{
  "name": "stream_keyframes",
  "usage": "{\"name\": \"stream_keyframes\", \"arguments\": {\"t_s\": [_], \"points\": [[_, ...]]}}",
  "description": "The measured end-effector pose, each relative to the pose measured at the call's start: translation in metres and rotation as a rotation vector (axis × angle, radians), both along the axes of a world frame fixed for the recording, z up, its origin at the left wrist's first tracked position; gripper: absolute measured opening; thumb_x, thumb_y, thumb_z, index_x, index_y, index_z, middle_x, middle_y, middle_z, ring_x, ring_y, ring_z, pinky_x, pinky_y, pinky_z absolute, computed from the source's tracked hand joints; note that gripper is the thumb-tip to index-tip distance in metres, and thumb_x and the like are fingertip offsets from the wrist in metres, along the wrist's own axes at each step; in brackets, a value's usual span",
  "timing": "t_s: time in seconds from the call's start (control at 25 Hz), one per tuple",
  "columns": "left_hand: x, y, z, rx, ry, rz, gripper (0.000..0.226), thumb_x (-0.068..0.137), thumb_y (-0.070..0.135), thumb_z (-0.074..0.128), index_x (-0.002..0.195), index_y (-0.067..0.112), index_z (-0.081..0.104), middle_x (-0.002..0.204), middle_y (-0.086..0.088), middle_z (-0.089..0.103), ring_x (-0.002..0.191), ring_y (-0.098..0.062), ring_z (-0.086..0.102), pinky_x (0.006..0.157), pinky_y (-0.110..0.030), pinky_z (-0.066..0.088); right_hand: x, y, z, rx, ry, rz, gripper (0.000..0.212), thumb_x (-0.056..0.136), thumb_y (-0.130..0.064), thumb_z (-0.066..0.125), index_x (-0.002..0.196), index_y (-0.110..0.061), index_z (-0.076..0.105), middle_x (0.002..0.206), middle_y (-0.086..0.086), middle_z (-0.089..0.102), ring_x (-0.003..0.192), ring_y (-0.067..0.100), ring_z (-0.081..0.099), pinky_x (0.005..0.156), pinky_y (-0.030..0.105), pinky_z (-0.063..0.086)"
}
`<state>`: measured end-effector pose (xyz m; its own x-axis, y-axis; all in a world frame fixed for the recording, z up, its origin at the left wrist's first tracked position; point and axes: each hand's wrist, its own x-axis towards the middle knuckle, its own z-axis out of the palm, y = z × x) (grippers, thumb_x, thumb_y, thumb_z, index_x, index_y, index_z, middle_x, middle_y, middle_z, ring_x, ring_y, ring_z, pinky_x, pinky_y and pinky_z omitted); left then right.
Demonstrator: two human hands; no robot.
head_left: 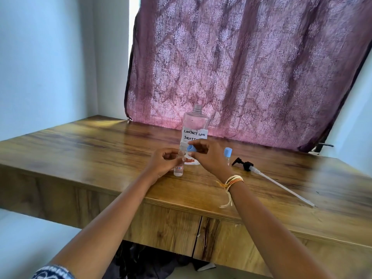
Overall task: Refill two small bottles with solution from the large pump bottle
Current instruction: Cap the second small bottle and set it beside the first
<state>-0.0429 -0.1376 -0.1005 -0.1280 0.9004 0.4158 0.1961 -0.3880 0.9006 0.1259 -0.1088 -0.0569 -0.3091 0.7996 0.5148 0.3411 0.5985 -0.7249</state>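
A large clear bottle [195,121] labelled "contact lens solution" stands open-necked on the wooden table [100,150]. Its black pump with long white tube [261,174] lies to the right. In front stands a small clear bottle [178,170] with a red-marked label, its mouth uncapped. My left hand [163,162] grips this bottle near its top. My right hand [207,156] pinches a light blue cap [190,148] just above and right of the bottle's mouth. A second small bottle [227,156] with a blue cap stands upright behind my right hand.
A purple patterned curtain [241,67] hangs behind the table. The table's front edge [181,204] runs diagonally below my forearms. Dark cloth lies on the floor under the table.
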Motion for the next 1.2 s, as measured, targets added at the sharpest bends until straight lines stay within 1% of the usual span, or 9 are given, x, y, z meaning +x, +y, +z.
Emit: {"name": "stream_keyframes", "arguments": {"t_s": [0.2,0.36,0.6,0.68,0.76,0.88,0.96,1.08,1.2], "points": [[-0.002,0.000,-0.002,-0.022,-0.034,-0.050,0.019,0.077,0.009,0.078,0.091,0.021,0.073,0.091,-0.005,0.075,0.086,-0.017,0.070,0.079,-0.032,0.056,-0.006,0.002,0.023,0.085,-0.342,0.042,0.034,0.086,0.002,0.058,0.116,-0.012,0.066,0.113,0.008,0.062,0.094,0.022,0.063,0.084,0.035,0.052],[-0.003,0.002,-0.003,-0.023,0.022,-0.025,0.017,0.076,0.014,0.079,0.091,0.020,0.075,0.089,-0.015,0.075,0.079,-0.017,0.064,0.074,-0.034,0.051,-0.011,0.003,0.036,0.136,-0.445,0.085,0.032,0.075,0.002,0.065,0.103,-0.013,0.070,0.088,-0.013,0.062,0.078,0.006,0.059,0.078,0.029,0.050],[-0.005,0.003,-0.005,-0.015,0.038,-0.054,0.015,0.077,0.019,0.078,0.091,0.013,0.076,0.079,-0.017,0.067,0.074,-0.019,0.053,0.067,-0.033,0.042,-0.022,-0.005,0.050,0.101,-0.627,0.151,0.034,0.081,0.003,0.063,0.111,-0.010,0.071,0.093,-0.001,0.065,0.083,0.010,0.061,0.064,0.006,0.042],[-0.004,0.001,-0.003,-0.016,0.024,-0.053,0.010,0.078,0.017,0.077,0.088,0.019,0.077,0.082,-0.018,0.071,0.075,-0.016,0.058,0.068,-0.031,0.045,-0.024,-0.005,0.050,0.109,-0.637,0.109,0.026,0.081,-0.005,0.069,0.106,-0.007,0.072,0.096,0.005,0.070,0.088,0.017,0.065,0.073,0.019,0.050],[-0.002,-0.001,-0.001,-0.010,0.031,-0.043,0.009,0.079,0.014,0.077,0.082,0.022,0.076,0.074,-0.008,0.068,0.071,-0.011,0.056,0.064,-0.026,0.044,-0.025,-0.004,0.048,0.142,-0.638,0.023,0.022,0.077,-0.021,0.076,0.092,-0.005,0.073,0.086,0.007,0.071,0.081,0.020,0.065,0.068,0.029,0.050],[-0.003,-0.002,0.001,0.012,0.055,-0.047,0.021,0.079,0.005,0.073,0.071,0.024,0.074,0.064,0.003,0.059,0.062,-0.005,0.050,0.057,-0.020,0.040,-0.029,-0.006,0.040,0.213,-0.663,-0.140,0.041,0.075,-0.044,0.076,0.077,-0.006,0.062,0.069,-0.001,0.057,0.064,0.014,0.052,0.054,0.024,0.036],[-0.003,0.000,0.000,0.019,0.052,-0.047,0.030,0.078,-0.001,0.071,0.063,0.025,0.071,0.055,0.011,0.052,0.055,0.000,0.045,0.054,-0.021,0.037,-0.030,-0.009,0.033,0.230,-0.681,-0.178,0.046,0.074,-0.053,0.072,0.087,-0.009,0.062,0.078,0.000,0.060,0.070,0.014,0.054,0.060,0.028,0.043],[-0.004,0.003,-0.002,0.003,0.048,-0.036,0.020,0.078,0.005,0.074,0.071,0.024,0.074,0.053,0.015,0.054,0.056,0.001,0.045,0.055,-0.021,0.036,-0.027,-0.007,0.033,0.102,-0.499,-0.032,0.049,0.076,-0.026,0.075,0.119,-0.008,0.059,0.109,0.006,0.066,0.096,0.019,0.062,0.086,0.033,0.053],[-0.004,0.003,-0.002,-0.010,0.025,-0.037,0.009,0.078,0.017,0.079,0.085,0.022,0.077,0.071,0.001,0.068,0.068,-0.009,0.057,0.062,-0.025,0.043,-0.021,-0.006,0.037,-0.116,-0.256,0.192,0.045,0.078,0.011,0.059,0.122,0.000,0.057,0.117,0.015,0.065,0.105,0.018,0.063,0.086,0.021,0.054]]}}
